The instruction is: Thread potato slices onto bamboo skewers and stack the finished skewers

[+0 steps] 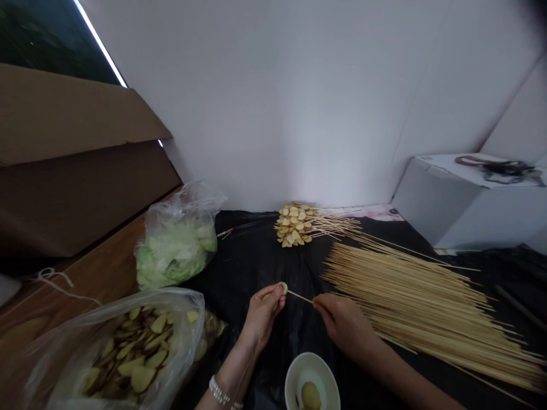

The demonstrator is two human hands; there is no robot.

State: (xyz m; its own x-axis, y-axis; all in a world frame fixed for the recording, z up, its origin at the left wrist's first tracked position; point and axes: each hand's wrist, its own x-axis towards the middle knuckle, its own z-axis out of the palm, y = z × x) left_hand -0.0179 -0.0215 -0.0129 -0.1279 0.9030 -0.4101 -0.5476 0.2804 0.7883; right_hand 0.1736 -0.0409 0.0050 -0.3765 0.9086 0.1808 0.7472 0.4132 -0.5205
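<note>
Between the thumb and fingers of my left hand (261,312) is a pale potato slice (284,287). My right hand (344,320) is closed on a thin bamboo skewer (300,296), whose far tip meets the slice; how deep it goes in cannot be made out. Just below my hands stands a white bowl (290,373) with a round yellowish piece (310,395) inside. Beyond them lies a pile of skewered potato slices (294,224), sticks pointing right. Many loose bamboo skewers (410,302) are spread beside my right arm.
An open plastic bag (188,304) of potato slices (143,376) sits at the left. Behind it is a clear bag of pale green vegetable (177,256), near a small red-tipped pen-like item (225,232). A cardboard box (85,193) and a white box (444,199) flank the black sheet (252,250).
</note>
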